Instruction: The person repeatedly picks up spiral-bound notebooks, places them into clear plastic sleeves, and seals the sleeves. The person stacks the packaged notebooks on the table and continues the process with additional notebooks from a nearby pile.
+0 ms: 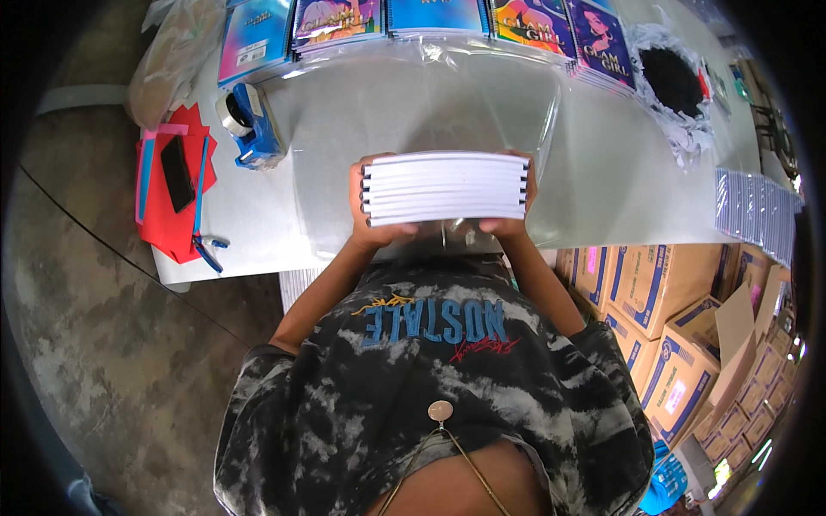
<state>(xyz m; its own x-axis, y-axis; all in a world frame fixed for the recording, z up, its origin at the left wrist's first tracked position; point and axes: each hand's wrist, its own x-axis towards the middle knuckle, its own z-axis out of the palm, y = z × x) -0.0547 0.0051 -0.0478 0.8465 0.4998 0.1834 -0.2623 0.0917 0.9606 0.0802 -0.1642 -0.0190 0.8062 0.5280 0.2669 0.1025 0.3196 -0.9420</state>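
One left hand (372, 232), one right hand (513, 226), clasping one notebook stack (444, 189) (five piles (437, 19) beyond)

Exposure OK overall: table (615, 185) reads bright with a pale sheen, floor (95, 258) on the left much dimmer. Clear plastic film (482, 103) throws thin white glare streaks, worst along its far edge and right crease. Soft shadow on it just beyond the notebook stack (444, 189), whose page edges run near white, gaps between books readable. Shirt (430, 370) dark, pattern resolves. Wrapped pile (755, 213) on the right shows glints. Small blown-out spots along the near right rim. Heavy fisheye: table edge bows, cartons (662, 284) lean and stretch. Black vignette in the corners. Centre sharp, rim soft
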